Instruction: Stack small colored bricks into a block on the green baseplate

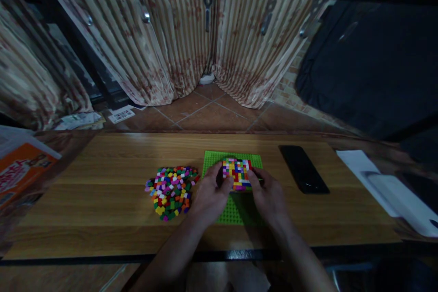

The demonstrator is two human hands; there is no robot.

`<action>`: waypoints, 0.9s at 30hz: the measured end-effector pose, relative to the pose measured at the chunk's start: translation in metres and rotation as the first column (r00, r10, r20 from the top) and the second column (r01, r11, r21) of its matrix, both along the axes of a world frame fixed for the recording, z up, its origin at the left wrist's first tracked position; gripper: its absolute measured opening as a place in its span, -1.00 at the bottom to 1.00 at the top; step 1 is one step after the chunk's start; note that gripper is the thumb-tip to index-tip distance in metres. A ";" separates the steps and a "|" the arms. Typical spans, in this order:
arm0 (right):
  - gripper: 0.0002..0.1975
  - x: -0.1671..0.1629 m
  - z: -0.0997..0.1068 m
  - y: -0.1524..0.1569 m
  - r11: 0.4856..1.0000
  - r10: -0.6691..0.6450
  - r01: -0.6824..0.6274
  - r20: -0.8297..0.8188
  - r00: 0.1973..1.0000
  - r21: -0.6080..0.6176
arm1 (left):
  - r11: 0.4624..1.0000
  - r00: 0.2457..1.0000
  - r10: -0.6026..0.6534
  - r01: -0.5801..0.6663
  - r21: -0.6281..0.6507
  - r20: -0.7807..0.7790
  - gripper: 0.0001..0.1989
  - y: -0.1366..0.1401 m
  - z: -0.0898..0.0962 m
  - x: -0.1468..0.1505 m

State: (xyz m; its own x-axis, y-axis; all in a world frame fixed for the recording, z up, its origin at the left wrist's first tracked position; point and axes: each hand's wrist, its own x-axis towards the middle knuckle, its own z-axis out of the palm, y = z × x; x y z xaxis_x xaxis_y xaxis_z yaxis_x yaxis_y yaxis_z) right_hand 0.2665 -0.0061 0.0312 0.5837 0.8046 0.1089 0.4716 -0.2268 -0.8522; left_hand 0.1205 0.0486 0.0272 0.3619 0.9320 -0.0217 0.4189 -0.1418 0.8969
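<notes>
A block of many-coloured toy bricks (237,171) stands on a bright green studded baseplate (232,212). My left hand (215,191) grips its left side, with the thumb at the near left corner. On the opposite side my right hand (268,191) holds it, the thumb along the right edge and the fingers curled behind. The top of the block shows rows of red, yellow, white, blue, pink and green pieces. Its far side and my fingertips are partly hidden. Left of the baseplate lies a heap of small loose bricks (171,191) in mixed colours.
The wooden table (102,200) carries a black phone (303,169) right of the baseplate. White objects (393,191) lie beyond the table's right end, and an orange package (23,169) beyond its left. Striped curtains (178,45) hang behind, above a tiled floor (205,107).
</notes>
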 end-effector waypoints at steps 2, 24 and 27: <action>-0.49 -0.001 -0.001 0.002 1.000 0.001 -0.001 -0.033 0.999 0.002 | 0.999 0.998 0.043 -0.042 -0.031 0.036 -0.55 0.002 0.000 0.002; -0.51 -0.017 -0.024 0.028 0.984 0.008 0.057 -0.363 0.932 0.166 | 0.946 0.877 0.282 -0.187 -0.264 0.388 -0.60 0.018 -0.001 0.038; -0.48 -0.017 -0.025 0.029 0.983 0.016 0.054 -0.377 0.926 0.175 | 0.941 0.867 0.295 -0.189 -0.282 0.402 -0.56 0.018 0.002 0.040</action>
